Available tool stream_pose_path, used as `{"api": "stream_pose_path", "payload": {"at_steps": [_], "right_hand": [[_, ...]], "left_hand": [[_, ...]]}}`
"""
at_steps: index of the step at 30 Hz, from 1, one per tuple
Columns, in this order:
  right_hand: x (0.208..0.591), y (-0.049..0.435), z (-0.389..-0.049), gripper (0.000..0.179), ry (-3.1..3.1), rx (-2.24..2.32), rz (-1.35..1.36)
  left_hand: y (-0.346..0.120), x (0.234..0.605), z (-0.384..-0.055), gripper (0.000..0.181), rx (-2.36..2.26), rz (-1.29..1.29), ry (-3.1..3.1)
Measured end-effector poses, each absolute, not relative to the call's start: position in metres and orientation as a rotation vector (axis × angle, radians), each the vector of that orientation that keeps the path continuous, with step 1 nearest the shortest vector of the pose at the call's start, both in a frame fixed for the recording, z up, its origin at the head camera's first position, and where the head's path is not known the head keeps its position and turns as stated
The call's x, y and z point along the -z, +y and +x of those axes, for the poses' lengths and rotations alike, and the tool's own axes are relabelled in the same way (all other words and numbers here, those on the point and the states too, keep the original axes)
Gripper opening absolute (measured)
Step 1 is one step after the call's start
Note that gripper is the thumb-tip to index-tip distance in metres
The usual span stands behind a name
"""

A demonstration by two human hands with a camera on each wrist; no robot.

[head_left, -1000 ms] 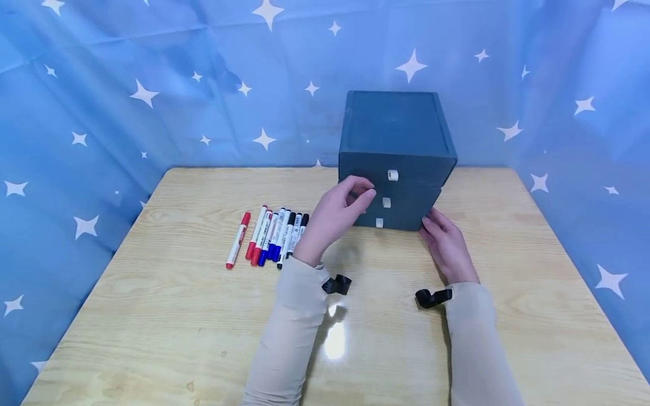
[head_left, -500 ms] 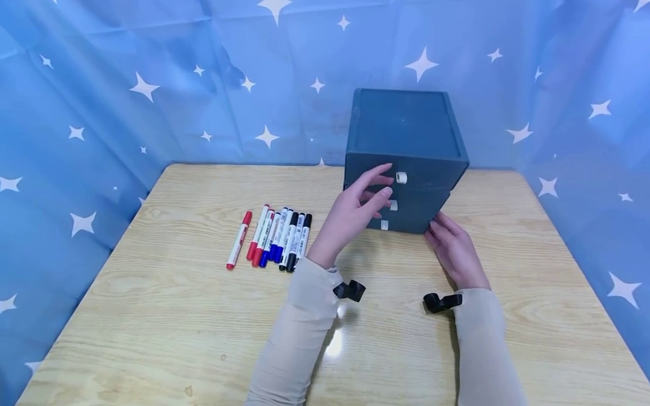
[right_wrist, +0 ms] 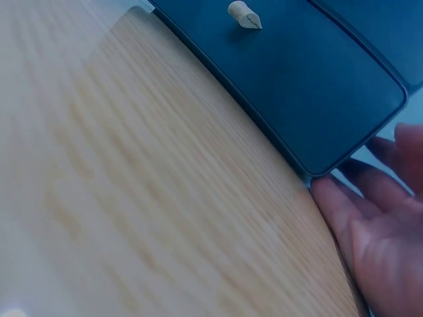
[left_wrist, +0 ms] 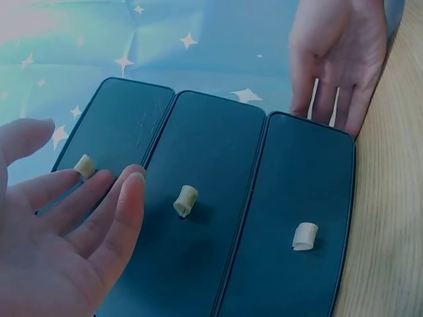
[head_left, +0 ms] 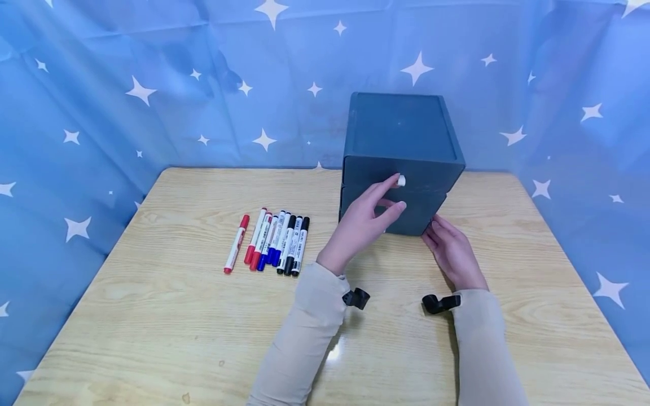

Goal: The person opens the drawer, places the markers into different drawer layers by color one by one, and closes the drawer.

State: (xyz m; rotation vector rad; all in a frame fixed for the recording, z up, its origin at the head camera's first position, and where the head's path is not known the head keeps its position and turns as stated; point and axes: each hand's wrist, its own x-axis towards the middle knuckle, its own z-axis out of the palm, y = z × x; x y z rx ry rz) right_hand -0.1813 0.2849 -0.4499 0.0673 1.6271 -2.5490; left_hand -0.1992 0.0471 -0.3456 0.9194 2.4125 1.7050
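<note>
A dark blue drawer cabinet [head_left: 401, 125] stands toward the back right of the wooden table, its three drawers closed. My left hand [head_left: 359, 221] is in front of it, a fingertip right at the white top pull [head_left: 402, 180] and the thumb held apart. In the left wrist view, those fingers are extended past the top pull, while the middle pull [left_wrist: 186, 201] and bottom pull [left_wrist: 305, 236] are untouched. Low on the cabinet's right side rests my right hand [head_left: 453, 251], its fingers reaching along the bottom corner, as the right wrist view also shows.
Several red, blue and black markers [head_left: 276, 241] lie in a row to the left of the hands. One red marker [head_left: 236, 245] lies apart from them. Behind and beside the table [head_left: 152, 316] hangs a blue star-patterned cloth [head_left: 183, 51].
My left hand has moved right and across the cabinet front up to the top pull, its fingers spreading from a curl. The right hand stays at the cabinet's lower right corner.
</note>
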Motion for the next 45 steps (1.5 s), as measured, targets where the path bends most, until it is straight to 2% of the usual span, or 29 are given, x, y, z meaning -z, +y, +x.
{"api": "stream_pose_path", "payload": {"at_steps": [13,21,30,45], "right_hand": [[0.447,0.286,-0.182,0.057,1.665,2.525,0.093],[0.448,0.292,-0.185,0.054,1.666,2.484,-0.001],[0.451,0.297,-0.182,0.046,1.779,2.542,0.065],[0.451,0.290,-0.183,0.048,1.856,2.483,0.111]], "left_hand": [[0.048,0.344,-0.200,0.052,-1.656,0.959,2.453],[0.046,0.344,-0.200,0.046,-1.683,0.926,2.503],[0.045,0.337,-0.194,0.044,-1.565,0.939,2.609],[0.038,0.339,-0.197,0.045,-1.527,0.889,2.680]]}}
